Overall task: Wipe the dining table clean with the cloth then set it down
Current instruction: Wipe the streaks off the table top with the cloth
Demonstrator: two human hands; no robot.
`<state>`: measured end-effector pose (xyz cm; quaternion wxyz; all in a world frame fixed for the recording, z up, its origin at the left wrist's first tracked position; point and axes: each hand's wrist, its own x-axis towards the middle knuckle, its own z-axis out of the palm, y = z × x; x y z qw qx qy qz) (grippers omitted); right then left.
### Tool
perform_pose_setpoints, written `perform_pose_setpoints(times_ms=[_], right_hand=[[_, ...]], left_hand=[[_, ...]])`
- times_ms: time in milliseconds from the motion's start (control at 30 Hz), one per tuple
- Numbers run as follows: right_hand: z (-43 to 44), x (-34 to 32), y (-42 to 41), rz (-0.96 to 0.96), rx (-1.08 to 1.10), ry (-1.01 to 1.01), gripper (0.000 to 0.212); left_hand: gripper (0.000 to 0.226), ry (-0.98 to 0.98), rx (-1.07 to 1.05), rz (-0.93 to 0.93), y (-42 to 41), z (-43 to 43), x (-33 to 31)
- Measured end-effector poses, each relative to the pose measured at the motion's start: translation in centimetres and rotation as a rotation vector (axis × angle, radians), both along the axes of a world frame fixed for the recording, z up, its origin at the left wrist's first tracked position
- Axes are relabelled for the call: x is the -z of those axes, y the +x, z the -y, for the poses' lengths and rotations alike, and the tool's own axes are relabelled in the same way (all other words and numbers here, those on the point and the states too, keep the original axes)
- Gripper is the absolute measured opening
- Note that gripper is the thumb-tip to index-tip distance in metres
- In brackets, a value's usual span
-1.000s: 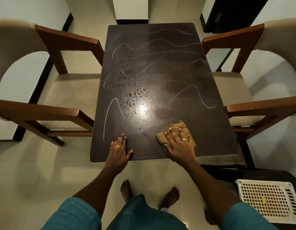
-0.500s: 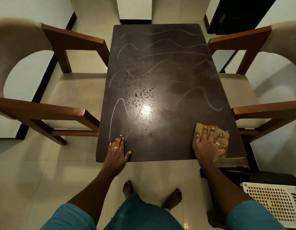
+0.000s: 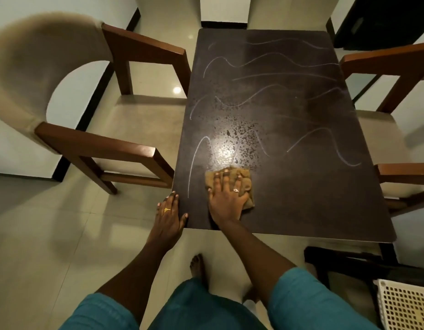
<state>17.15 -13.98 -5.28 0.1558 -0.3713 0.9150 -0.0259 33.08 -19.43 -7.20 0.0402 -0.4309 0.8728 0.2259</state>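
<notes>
The right hand [image 3: 226, 198] is pressing flat on the tan cloth [image 3: 246, 181], with its fingers spread and straight rather than curled round it. The cloth is lying bunched on the dark tabletop [image 3: 313, 198], near the person's end and left of the middle. The left hand [image 3: 169, 215] is resting open on the near left corner, fingers straight, close to the right hand but apart from the cloth.

The dirt is lying almost wholly ahead of the cloth, away from the person. Dark specks [image 3: 244, 136] are sitting just beyond the fingertips, a pale wavy line [image 3: 194, 160] is running just to the cloth's left, and more wavy lines are crossing the far half. The tabletop's long axis is pointing away from the person, so the far end is probably going to need a long reach.

A chair [image 3: 99, 148] is flanking the left side and a second chair [image 3: 401, 167] the right, likely hindering any approach from the sides. A white basket [image 3: 406, 306] is sitting low at the right.
</notes>
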Motion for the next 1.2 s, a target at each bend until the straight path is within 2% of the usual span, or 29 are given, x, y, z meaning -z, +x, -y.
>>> perform_pose_setpoints(times_ms=[167, 300, 400, 600, 800, 1033, 1200], right_hand=[[-0.7, 0.0, 3.9, -0.032, -0.456, 0.075, 0.047], [-3.7, 0.6, 2.0, -0.085, -0.645, 0.017, 0.050], [-5.3, 0.9, -0.7, -0.117, -0.587, -0.018, 0.049], [-5.7, -0.3, -5.3, -0.130, -0.251, 0.039, 0.059], [-0.9, -0.3, -4.5, -0.071, -0.085, 0.051, 0.053], [5.8, -0.7, -1.5, 0.000, -0.264, 0.106, 0.053], [5.0, -0.7, 2.1, -0.041, -0.626, 0.130, 0.056]], left_hand=[[0.074, 0.045, -0.017, -0.022, 2.1, 0.9, 0.6], [0.077, 0.098, 0.004, -0.028, 2.5, 1.6, 0.9], [0.069, 0.112, 0.034, -0.037, 2.5, 2.3, 0.7], [0.058, 0.101, 0.073, -0.023, 3.6, 3.4, 0.6], [0.065, 0.161, 0.128, -0.020, 5.9, 3.8, 0.7], [0.073, 0.201, 0.208, 0.018, 7.8, 2.9, 1.5], [0.074, 0.221, 0.173, 0.042, 8.1, 3.3, 2.2]])
